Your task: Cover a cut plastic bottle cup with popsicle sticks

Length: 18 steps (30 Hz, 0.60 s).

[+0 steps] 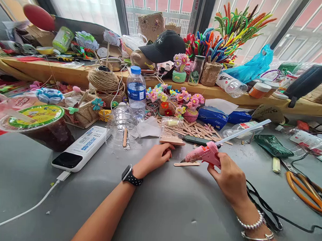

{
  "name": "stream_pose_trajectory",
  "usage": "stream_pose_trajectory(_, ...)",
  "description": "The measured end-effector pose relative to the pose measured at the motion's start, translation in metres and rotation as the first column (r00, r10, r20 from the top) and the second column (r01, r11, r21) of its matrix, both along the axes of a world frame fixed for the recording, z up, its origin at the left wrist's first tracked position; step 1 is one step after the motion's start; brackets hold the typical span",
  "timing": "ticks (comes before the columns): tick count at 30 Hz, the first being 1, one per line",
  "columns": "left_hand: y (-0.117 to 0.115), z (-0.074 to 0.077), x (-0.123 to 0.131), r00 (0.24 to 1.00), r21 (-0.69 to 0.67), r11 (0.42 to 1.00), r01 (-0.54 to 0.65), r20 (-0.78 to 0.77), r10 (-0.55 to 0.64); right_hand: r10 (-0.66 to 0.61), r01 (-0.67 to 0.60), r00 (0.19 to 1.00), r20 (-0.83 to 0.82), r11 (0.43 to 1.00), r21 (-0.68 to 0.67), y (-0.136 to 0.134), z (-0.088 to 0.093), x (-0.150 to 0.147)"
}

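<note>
My right hand (229,176) is wrapped round the handle of a pink glue gun (206,154), with a long whitish glue stick (244,132) jutting from its back. The gun's nozzle points down and left, just above a single wooden craft stick (187,164) lying flat on the grey table. To the left of that stick, my left hand (157,157) rests on the table, fingers loosely curled and thumb apart, with nothing visible in it. Its fingertips lie close to a flat wooden piece (172,140); whether they touch it I cannot tell.
Loose craft sticks (195,127) lie heaped behind my hands. At left stand a lidded drink cup (42,125), a white power bank (81,148) and a water bottle (136,90). Orange-handled scissors (305,192) and a black cord (266,212) lie at right.
</note>
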State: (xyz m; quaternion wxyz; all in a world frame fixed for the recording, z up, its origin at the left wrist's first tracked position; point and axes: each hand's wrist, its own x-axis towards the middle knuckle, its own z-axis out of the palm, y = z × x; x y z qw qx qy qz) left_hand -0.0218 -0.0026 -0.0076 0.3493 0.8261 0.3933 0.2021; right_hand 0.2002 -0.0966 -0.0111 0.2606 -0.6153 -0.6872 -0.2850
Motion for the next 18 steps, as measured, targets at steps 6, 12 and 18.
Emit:
stream_pose_trajectory(6, -0.0002, -0.0004, -0.0001, 1.000, -0.002, 1.000, -0.003, 0.004, 0.003, 0.025, -0.025, 1.000, 0.008, 1.000, -0.002, -0.0010, -0.0023, -0.0019)
stream_pose_trajectory(12, 0.0004, 0.0000, 0.0001, 1.000, -0.006, 1.000, 0.000, -0.007, 0.000, 0.042, -0.042, 0.999, 0.001, 0.999, -0.012, -0.0004, -0.0050, -0.0039)
stream_pose_trajectory(18, -0.0002, 0.0015, 0.0009, 1.000, -0.003, 1.000, 0.003, -0.015, -0.003, 0.068, -0.068, 0.998, -0.007, 0.998, -0.018, 0.0002, -0.0065, -0.0063)
